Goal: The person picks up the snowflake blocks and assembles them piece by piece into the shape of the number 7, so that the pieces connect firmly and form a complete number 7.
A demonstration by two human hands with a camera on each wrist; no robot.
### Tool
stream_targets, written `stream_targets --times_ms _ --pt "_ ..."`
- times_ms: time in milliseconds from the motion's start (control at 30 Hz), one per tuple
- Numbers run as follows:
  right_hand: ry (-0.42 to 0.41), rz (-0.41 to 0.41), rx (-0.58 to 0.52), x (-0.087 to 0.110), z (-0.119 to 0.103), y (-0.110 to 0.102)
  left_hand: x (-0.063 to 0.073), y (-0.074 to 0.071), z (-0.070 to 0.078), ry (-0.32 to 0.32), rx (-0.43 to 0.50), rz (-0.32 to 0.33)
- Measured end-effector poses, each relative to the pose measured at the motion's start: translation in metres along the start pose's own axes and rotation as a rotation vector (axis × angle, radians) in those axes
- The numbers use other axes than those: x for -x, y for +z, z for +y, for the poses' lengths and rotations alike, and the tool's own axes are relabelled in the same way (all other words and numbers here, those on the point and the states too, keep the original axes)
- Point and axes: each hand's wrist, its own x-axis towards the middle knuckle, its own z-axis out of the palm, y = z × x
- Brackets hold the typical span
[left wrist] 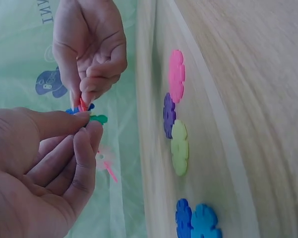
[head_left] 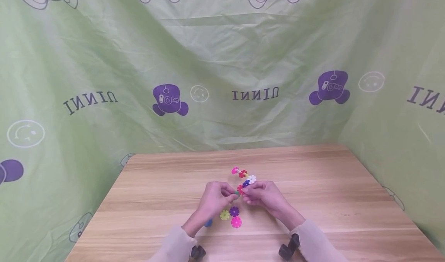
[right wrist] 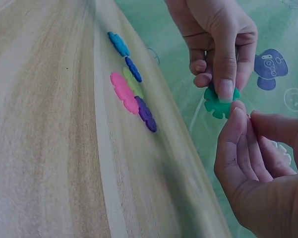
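Note:
Both hands meet above the middle of the table. My left hand [head_left: 216,197] pinches a green notched plastic disc [right wrist: 215,107] between thumb and fingers. Opposite it, my right hand [head_left: 267,195] pinches a red notched disc [head_left: 240,189], right at the green disc's edge. That red disc belongs to a chain of linked discs, with a blue disc [head_left: 246,183], a white disc [head_left: 252,179], another red disc [head_left: 243,173] and a pink disc [head_left: 235,170] at the far end. Fingers partly cover the spot where green and red meet.
On the wooden table [head_left: 167,185], just below the hands, lie a yellow-green disc [head_left: 225,215], a purple disc [head_left: 234,211] and a pink disc [head_left: 236,222]. Two blue discs, one lighter [left wrist: 205,221], lie near the left forearm. A green printed cloth [head_left: 215,53] hangs behind the table.

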Motion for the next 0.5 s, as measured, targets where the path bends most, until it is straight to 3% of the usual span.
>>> stream_targets --times_ms 200,500 --pt "-0.026 0.002 0.003 0.0002 -0.0013 0.0011 -0.0009 0.0021 0.009 0.031 -0.07 0.025" --pt "-0.022 0.051 0.014 -0.0005 -0.0008 0.0031 -0.0001 0.0043 0.0086 0.008 -0.044 0.025"
